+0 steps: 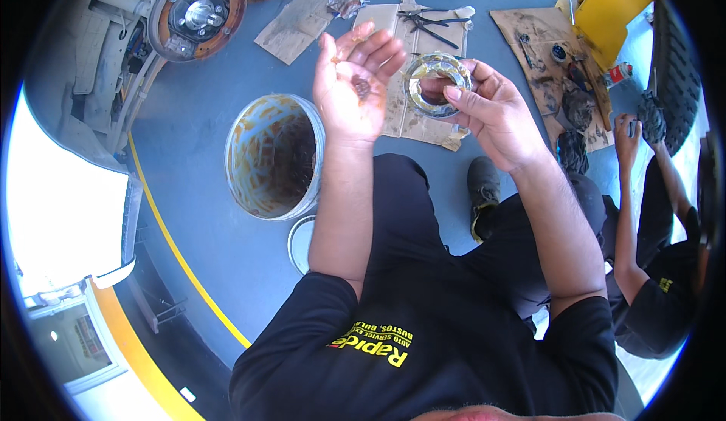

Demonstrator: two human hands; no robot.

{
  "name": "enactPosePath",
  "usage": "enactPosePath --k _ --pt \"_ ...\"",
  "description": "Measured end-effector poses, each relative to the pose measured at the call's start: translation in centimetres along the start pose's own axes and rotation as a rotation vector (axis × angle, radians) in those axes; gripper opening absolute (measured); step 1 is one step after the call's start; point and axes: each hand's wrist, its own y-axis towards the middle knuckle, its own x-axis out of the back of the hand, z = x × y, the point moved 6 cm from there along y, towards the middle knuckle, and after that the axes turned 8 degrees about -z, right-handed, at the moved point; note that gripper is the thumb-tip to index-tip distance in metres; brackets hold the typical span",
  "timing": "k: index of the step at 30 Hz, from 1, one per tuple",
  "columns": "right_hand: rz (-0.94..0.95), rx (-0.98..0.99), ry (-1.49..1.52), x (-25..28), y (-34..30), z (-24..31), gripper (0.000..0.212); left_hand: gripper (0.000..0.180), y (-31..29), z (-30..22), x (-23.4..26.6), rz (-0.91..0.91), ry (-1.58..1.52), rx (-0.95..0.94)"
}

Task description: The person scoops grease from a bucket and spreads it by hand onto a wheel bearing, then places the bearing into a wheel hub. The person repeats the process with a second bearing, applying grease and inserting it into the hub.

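My right hand grips a wheel bearing, a metal ring smeared with yellowish-brown grease, with the thumb over its near rim. To the left, my left hand is held palm up with its fingers stretched out. A dab of dark grease lies in that palm, and brownish smears show on the fingers. Below and left of this hand stands a round grease bucket, its inner wall streaked with brown grease. The two hands are apart, and the bearing does not touch the left palm.
Pliers lie on cardboard beyond my hands. A brake assembly and hub are at upper left. A round lid sits by the bucket. At right are more cardboard, a tyre and a co-worker's hands holding a dark rag.
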Motion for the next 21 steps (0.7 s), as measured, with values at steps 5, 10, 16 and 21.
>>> enactPosePath --k 5,10,16,21 --pt "-0.099 0.157 -0.206 0.2 0.1 -0.6 0.029 0.086 -0.8 2.5 -2.1 -0.081 -0.012 -0.135" --pt "-0.067 0.298 -0.375 -0.8 -0.7 -0.7 0.03 0.093 -1.2 3.2 -2.7 -0.047 0.04 -0.135" --pt "-0.062 0.412 -0.623 -2.2 -2.5 -0.4 0.033 0.095 -1.0 2.8 -2.3 -0.065 -0.027 -0.083" --pt "-0.035 0.475 -0.783 -2.7 -2.9 -0.8 0.037 0.095 -0.7 2.7 -1.2 -0.116 0.037 -0.078"
